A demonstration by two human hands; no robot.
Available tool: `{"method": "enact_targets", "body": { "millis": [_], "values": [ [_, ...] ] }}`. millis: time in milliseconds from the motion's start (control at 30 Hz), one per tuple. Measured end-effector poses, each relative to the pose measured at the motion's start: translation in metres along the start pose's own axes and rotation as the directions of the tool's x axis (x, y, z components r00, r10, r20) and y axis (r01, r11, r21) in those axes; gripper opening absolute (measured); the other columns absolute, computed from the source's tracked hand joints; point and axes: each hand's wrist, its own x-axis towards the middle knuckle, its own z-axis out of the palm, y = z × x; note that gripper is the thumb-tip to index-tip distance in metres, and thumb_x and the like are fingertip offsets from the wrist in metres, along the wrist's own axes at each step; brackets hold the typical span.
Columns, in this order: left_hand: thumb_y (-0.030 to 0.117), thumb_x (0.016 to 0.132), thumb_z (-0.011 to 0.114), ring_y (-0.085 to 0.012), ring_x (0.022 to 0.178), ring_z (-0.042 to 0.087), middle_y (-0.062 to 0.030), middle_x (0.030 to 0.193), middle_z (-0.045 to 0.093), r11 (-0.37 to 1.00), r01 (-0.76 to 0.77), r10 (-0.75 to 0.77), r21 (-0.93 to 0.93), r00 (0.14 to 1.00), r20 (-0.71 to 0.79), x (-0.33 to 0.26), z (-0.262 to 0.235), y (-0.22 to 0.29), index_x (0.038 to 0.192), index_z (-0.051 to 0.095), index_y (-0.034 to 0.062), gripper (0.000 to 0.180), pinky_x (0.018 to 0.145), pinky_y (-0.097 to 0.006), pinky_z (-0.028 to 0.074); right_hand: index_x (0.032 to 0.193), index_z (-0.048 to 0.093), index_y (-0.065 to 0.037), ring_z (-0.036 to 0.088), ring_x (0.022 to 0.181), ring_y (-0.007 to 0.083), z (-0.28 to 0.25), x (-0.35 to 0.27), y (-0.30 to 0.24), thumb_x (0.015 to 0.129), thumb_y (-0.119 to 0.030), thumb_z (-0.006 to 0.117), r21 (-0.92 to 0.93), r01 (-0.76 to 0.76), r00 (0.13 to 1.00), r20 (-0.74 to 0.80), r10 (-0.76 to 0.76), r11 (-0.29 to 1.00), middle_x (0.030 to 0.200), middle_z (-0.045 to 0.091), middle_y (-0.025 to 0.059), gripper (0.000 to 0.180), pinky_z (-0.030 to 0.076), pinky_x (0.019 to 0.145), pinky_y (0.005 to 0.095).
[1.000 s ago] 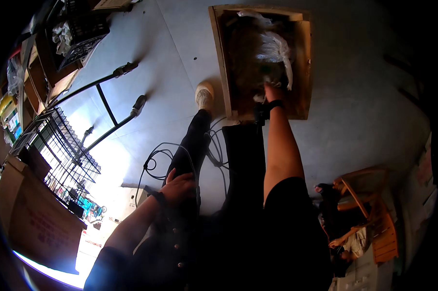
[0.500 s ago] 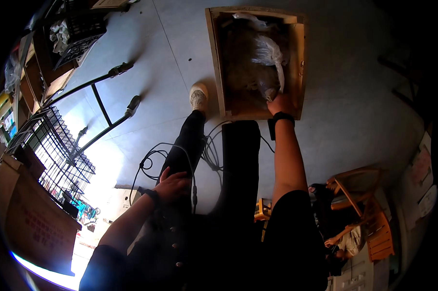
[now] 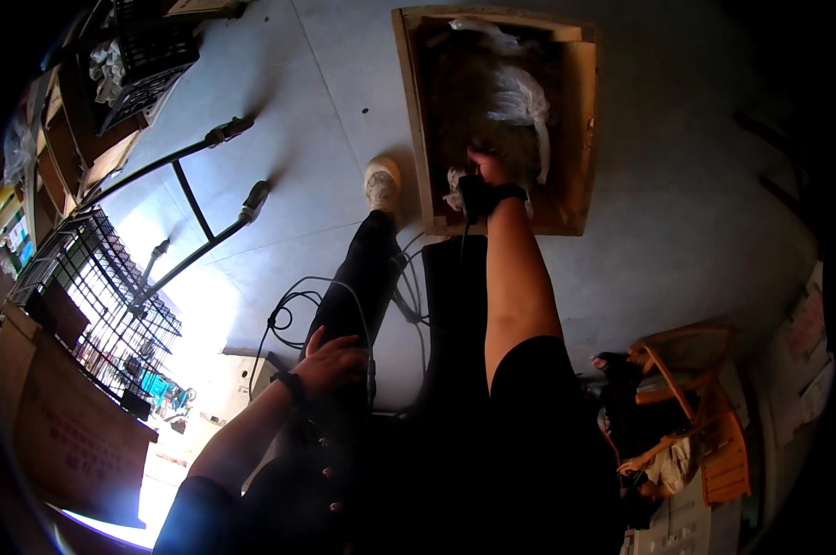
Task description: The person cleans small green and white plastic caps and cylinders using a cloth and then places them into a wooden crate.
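**Reach into floor crate: snag and trip risk**

Right hand (image 3: 485,171) down inside wooden crate (image 3: 409,111), at its near end, black band on the wrist. Fingertips lost in the dark contents beside white plastic wrap (image 3: 522,97); cannot tell whether clenched on something or just pressing. Left hand (image 3: 330,363) laid flat on the left thigh, fingers spread and relaxed, grasping nothing.

Crate on the grey floor straight ahead, open side up, near short end just beside the pale shoe (image 3: 382,183).

Risks, as judged:
- Loose loops of black cable (image 3: 293,310) on the floor about the legs; easy to hook with a foot on stepping back, hence trip or yanked cord.
- Thin plastic likely to tear or slip if pulled hard against the crate wall.
- Rough wooden rim close to the forearm; scrape possible on a quick withdrawal.
- Deep forward lean with only a thigh for support; balance shaky if the contents give suddenly.

Orientation: long axis of crate running away from the body, tilted slightly off straight, far end toward the top of the view. Plastic wrap stretched roughly along that same axis, lower end toward the right hand.
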Motion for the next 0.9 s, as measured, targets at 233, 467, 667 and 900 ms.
{"method": "enact_targets", "body": {
  "millis": [233,467,667,900],
  "values": [
    [0.033,0.085,0.06,-0.0175,0.136,0.028,-0.0002,0.131,0.052,0.998,0.048,-0.046,-0.038,0.998,0.044,0.003,-0.008,0.012,0.126,0.051,0.0179,0.044,0.111,-0.056,0.001,0.102,0.064,-0.006,0.06,0.077,0.011,0.066,-0.112,-0.044,0.084,-0.021,0.069,0.242,0.275,0.933,-0.299,-0.199,0.93,0.091,0.062,0.0001,0.024,0.05,0.062,0.0264],
    [0.035,0.086,0.059,-0.0178,0.135,0.03,0.0003,0.131,0.052,0.999,0.022,-0.021,-0.038,0.999,0.028,0.006,-0.011,0.014,0.126,0.051,0.0181,0.044,0.111,-0.057,0.001,0.106,0.062,-0.003,0.063,0.079,0.0135,0.031,-0.176,0.016,0.084,-0.017,0.068,0.045,0.261,0.908,-0.352,-0.229,0.964,0.097,0.064,0.0044,0.027,0.052,0.066,0.029],
    [0.034,0.087,0.058,-0.0184,0.136,0.03,-0.0002,0.132,0.051,0.999,0.032,-0.032,-0.004,0.998,0.053,0.006,-0.011,0.013,0.126,0.05,0.0183,0.043,0.11,-0.058,0.002,0.095,0.066,-0.008,0.061,0.085,0.0377,0.021,-0.182,-0.033,0.078,-0.016,0.06,-0.965,0.039,0.869,-0.096,-0.485,0.261,0.088,0.063,0.0238,0.02,0.049,0.072,0.0463],
    [0.034,0.086,0.058,-0.0179,0.135,0.03,0.0035,0.132,0.05,0.999,0.031,-0.03,-0.012,0.998,0.052,0.007,-0.009,0.011,0.12,0.054,0.0214,0.037,0.11,-0.058,0.001,0.096,0.065,-0.005,0.051,0.112,0.0346,0.019,-0.124,-0.074,0.079,-0.015,0.061,-0.998,0.013,0.698,0.055,-0.714,-0.065,0.126,0.05,0.0176,0.02,0.046,0.092,0.0417]
  ]
}}
